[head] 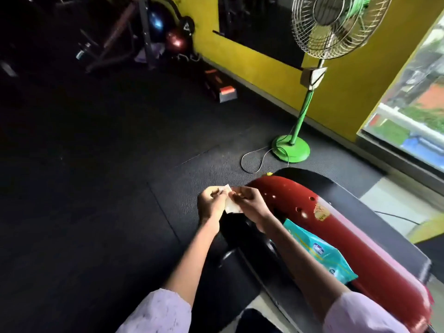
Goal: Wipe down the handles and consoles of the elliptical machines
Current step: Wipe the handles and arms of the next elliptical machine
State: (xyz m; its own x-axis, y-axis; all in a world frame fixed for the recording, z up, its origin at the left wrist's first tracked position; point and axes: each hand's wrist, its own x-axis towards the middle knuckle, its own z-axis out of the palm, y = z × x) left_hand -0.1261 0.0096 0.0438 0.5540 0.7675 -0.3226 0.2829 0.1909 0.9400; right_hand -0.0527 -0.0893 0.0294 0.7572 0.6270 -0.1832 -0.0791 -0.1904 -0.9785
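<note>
White wipe [63, 205] pinched between left hand [211, 203] and right hand [249, 203].

A single wide-angle view from the person's head, looking forward and steeply down; both forearms reach in from the bottom edge, close to the lens; the dark rubber-tiled floor [101, 188] fills the middle distance; the yellow painted wall [264, 75] and green pedestal fan [302, 116] stand farther off, bent by the lens.
</note>
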